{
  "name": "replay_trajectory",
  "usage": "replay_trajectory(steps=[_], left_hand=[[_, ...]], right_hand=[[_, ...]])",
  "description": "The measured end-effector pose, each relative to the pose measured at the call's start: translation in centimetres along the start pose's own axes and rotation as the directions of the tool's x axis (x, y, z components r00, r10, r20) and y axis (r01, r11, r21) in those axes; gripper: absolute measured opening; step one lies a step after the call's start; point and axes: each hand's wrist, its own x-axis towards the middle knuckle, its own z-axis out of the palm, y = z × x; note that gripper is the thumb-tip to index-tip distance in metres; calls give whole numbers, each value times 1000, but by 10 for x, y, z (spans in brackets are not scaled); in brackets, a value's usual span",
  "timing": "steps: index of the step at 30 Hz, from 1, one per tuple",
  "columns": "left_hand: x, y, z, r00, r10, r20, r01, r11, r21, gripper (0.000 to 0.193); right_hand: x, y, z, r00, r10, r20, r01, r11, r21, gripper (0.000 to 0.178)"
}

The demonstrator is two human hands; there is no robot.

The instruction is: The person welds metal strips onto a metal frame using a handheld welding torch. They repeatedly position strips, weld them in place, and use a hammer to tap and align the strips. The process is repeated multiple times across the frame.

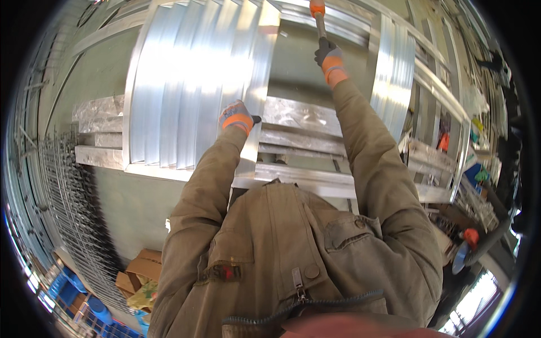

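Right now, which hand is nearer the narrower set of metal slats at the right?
Right. The right hand, gripping an orange-ended tool, is left of the narrower slats; the left hand is farther left, at the wider slatted panel.

Open cardboard box (145, 262), blue container (99, 309), stacked metal bars (72, 197)

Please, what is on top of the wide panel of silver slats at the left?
The left gloved hand appears to rest on the slats, toward their right edge, with its sleeve partly over them. The surface beneath both is hidden.
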Motion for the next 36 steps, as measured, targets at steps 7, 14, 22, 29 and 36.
replay_trajectory(steps=[7,14,22,29,36], left_hand=[[7,-6,14,995,103,-16,-101,989,112,89],[-33,20,-6,906,350,-237,-311,932,188,64],[-288,112,-155,-335,779,-530,-940,-237,246,26],[-407,168,-141,-575,816,-54,-753,-503,425,27],[-451,232,-93,-488,867,102,-783,-487,388,29]], right_hand=[[-237,90,-58,960,-3,-280,-93,940,-327,43],[-405,108,-152,902,101,-420,-181,971,-156,47],[-432,127,-302,683,128,-719,-138,989,44,42],[-383,215,-481,553,163,-817,-220,975,45,49],[-346,282,-648,712,12,-702,-541,646,-539,57]])
